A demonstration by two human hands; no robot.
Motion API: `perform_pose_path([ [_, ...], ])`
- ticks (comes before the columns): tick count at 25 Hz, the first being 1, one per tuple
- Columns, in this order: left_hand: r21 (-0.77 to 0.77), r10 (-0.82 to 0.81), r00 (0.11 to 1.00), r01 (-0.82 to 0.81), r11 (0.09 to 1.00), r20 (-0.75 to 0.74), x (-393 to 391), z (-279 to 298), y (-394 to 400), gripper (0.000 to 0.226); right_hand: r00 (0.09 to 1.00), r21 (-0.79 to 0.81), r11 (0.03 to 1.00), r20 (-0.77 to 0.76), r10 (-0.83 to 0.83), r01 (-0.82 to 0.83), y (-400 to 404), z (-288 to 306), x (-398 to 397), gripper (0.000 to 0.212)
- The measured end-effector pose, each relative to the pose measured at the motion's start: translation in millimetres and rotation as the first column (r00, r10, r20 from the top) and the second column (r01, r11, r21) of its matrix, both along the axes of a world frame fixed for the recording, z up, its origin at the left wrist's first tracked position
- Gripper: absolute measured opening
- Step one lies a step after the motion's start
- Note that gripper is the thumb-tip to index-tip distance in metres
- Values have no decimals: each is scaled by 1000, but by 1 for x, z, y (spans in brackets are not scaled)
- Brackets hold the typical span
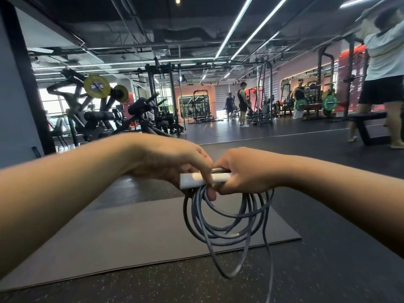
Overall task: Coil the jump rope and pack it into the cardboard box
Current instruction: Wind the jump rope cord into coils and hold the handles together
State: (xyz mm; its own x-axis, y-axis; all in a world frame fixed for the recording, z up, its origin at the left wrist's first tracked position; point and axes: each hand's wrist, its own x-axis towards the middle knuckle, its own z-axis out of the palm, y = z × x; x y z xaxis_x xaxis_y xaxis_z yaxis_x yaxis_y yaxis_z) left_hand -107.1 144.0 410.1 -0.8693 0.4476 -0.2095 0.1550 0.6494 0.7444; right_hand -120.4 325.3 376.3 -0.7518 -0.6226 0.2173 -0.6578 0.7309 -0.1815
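Observation:
A dark grey jump rope (pixel 227 224) hangs in several loose loops below my hands, with one long loop trailing down toward the floor. Its white handles (pixel 192 179) lie side by side, horizontal, between my hands. My left hand (pixel 166 160) grips the handles from above, with fingers curled over the rope's top. My right hand (pixel 244 171) holds the right end of the handles, where a metal tip shows. No cardboard box is in view.
A grey exercise mat (pixel 131 237) lies on the speckled rubber floor beneath the rope. Weight machines (pixel 98 106) stand at the back left. A person (pixel 384 79) stands near a bench (pixel 367 125) at the right; other people are further back.

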Motion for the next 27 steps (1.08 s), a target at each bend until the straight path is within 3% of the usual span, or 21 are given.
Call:
perform_pose_path([
  [3, -247, 14, 999, -21, 969, -32, -4, 7, 15, 10, 994, 61, 998, -105, -23, 30, -6, 1, 0, 35],
  [6, -428, -18, 990, -43, 903, -138, -3, 2, 25, 18, 991, 77, 997, -132, -20, 30, -6, -9, -2, 25],
  [8, -597, -103, 964, -66, 799, -244, -1, 2, 26, 22, 997, 63, 998, -75, 19, -14, -5, -13, -2, 23],
  [10, -726, -203, 925, -101, 680, -320, 1, 3, 21, 21, 997, 57, 995, 5, 78, -78, 3, -9, -2, 40],
  [12, -767, -269, 916, -61, 639, -297, 1, -1, 6, 22, 992, 16, 998, 105, 62, -64, 17, 0, -2, 47],
  [14, -715, -295, 927, 42, 698, -233, 2, -7, -17, 15, 959, -99, 995, 280, 39, -12, 37, 8, -6, 35],
  [17, -516, -277, 952, 176, 839, -126, 4, -11, -55, 7, 956, -193, 979, 294, -12, 72, 69, 7, -24, 51],
  [21, -317, -199, 976, 162, 934, -86, 11, -16, -96, 9, 946, -285, 929, 285, -153, 236, 100, -7, -37, 61],
  [23, -109, -93, 989, 80, 991, -118, 17, -21, -102, 16, 937, -329, 898, 288, -198, 291, 105, -18, -40, 62],
  [25, 120, 92, 968, -65, 991, -234, 17, -28, -96, 31, 928, -440, 849, 343, -145, 295, 100, -32, -45, 58],
  [27, 406, 250, 938, -137, 903, -239, 12, -35, -82, 38, 888, -636, 717, 457, 49, 287, 84, -49, -54, 49],
])
